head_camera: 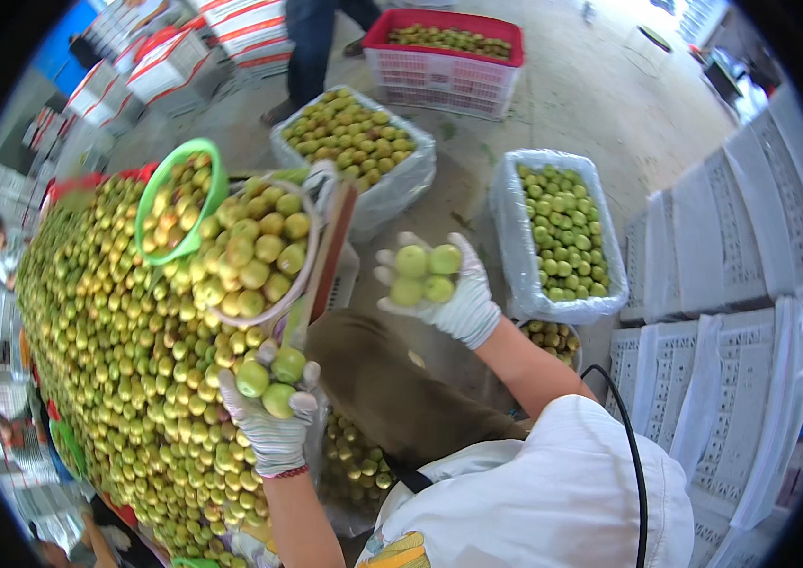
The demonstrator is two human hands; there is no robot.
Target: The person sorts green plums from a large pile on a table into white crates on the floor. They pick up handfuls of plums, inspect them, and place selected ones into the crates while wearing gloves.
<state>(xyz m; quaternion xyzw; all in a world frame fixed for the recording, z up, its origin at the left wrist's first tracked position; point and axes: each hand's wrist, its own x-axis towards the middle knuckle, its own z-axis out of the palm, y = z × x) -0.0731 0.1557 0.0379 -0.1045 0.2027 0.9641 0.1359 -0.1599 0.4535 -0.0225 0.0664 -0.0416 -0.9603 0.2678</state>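
Observation:
Several round green fruits (412,263) rest in my right hand (444,291), which wears a white striped glove, palm up, over the floor beside my knee. My left hand (270,412), gloved alike, cups three green fruits (277,400) at the edge of a large heap of yellow-green fruit (153,369). Beyond that hand, a round pale basket (313,241) full of yellowish fruit sits on the heap, with a tilted green basket (220,177) of reddish-yellow fruit next to it. Right of my right hand stands a plastic-lined crate (618,284) of green fruit.
Another lined crate (426,160) and a pink-and-white crate (444,85) of fruit stand ahead, near a person's legs (309,50). A wooden board (330,248) edges the heap. White crates (700,248) are stacked at right, cartons (171,67) at upper left. People (21,440) are at far left.

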